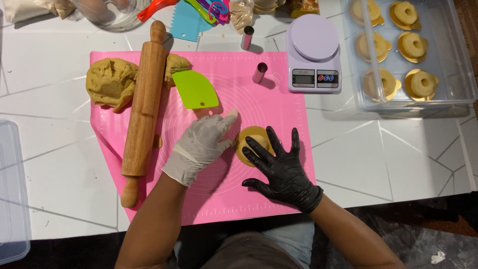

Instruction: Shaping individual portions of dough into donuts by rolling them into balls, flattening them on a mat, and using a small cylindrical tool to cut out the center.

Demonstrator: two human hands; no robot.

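We're pressing dough (252,141) on a gold disc (245,155), mid pink mat (279,107).
L hand (201,145), white glove, fingers together, touching disc's left edge; R hand (281,167), black glove, fingers spread wide over dough. Rolling pin (144,104) lying left.

Six dough rings (413,45) in box, two metal cutters (259,72), one rolling pin (144,102).

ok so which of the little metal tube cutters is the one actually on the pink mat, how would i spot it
Start at the pink mat and go to its upper right, just left of the lilac kitchen scale. The cutter on the mat is a short, shiny metal tube lying tilted there. Its twin, the other cutter, sits higher up, off the mat on the white table.
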